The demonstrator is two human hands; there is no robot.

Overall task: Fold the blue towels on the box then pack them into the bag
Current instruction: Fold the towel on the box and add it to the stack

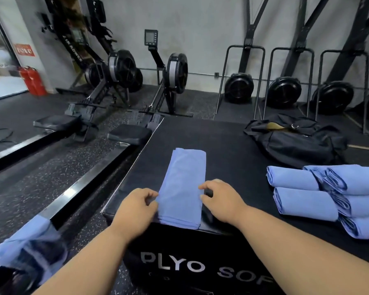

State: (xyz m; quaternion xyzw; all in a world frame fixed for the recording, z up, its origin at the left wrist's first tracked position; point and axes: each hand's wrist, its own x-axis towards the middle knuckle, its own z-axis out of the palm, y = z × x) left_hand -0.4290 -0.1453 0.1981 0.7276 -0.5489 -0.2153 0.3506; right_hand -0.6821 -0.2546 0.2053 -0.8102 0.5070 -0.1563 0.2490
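Note:
A blue towel [182, 184], folded into a long narrow strip, lies on top of the black plyo box [226, 150], running away from me. My left hand [136, 206] has its fingers curled at the strip's near left edge and pinches it. My right hand [218, 199] sits at the near right edge with fingers curled against the cloth. Several folded blue towels [328, 194] are stacked on the box to the right. A black duffel bag [296, 139] lies open at the far right of the box.
More blue cloth [28, 245] hangs over a rowing machine rail [77, 188] at the lower left. Rowing machines [119, 81] stand on the floor beyond the box. Black fan units in metal frames [283, 90] line the back wall. A red extinguisher [33, 80] stands far left.

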